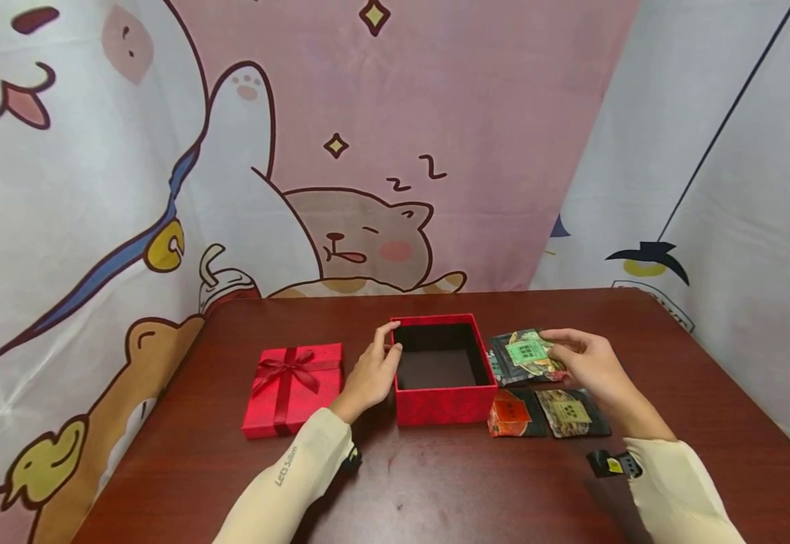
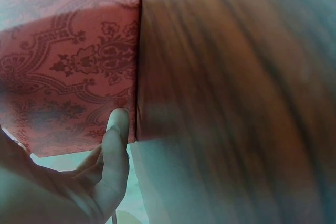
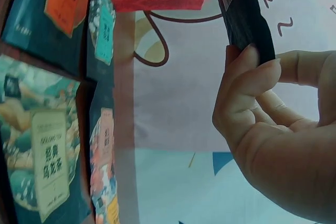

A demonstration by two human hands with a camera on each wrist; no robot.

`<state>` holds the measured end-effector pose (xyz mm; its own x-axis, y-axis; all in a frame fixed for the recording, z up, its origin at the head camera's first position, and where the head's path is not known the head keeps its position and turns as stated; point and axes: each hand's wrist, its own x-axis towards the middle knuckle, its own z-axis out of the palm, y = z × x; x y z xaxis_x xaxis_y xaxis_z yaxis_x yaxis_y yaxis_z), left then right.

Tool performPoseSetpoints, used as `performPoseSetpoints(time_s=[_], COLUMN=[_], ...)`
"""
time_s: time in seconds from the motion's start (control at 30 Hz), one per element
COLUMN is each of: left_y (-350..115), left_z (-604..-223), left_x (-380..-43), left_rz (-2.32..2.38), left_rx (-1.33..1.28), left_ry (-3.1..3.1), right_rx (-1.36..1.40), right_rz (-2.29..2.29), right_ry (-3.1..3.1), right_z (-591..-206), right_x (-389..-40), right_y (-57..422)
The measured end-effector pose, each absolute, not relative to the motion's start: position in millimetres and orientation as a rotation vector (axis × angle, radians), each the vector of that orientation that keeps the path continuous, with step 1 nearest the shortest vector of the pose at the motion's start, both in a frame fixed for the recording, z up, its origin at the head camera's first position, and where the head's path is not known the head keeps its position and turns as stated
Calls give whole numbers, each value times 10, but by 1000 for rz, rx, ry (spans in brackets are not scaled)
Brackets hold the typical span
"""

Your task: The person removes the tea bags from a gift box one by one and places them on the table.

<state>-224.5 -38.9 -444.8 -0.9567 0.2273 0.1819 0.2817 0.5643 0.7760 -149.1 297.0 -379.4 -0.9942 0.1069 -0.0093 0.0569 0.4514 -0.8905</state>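
A red patterned gift box with a dark inside stands without its lid in the middle of the table. At its left rim my left hand holds the wall, thumb at the rim; a fingertip touches the outer side in the left wrist view. My right hand pinches a dark tea packet with a green label, right of the box. In the right wrist view this packet is raised edge-on between thumb and fingers. Below it lie an orange-labelled packet and a yellow-green-labelled packet.
A red lid with a ribbon bow lies left of the box. Teal-labelled and pink-labelled packets lie behind the front pair. A printed curtain hangs behind the brown table.
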Motion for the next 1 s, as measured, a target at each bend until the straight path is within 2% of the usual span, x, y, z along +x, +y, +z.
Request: performPoseSetpoints(time_s=[1.0], left_y=[-400], left_z=[-4433], left_x=[-2242], left_rz=[-1361], left_rx=[-473], left_ry=[-2712], right_rx=[-273], right_rz=[1532], right_ry=[-2679], right_z=[-4032], right_x=[-1333], right_y=[3412])
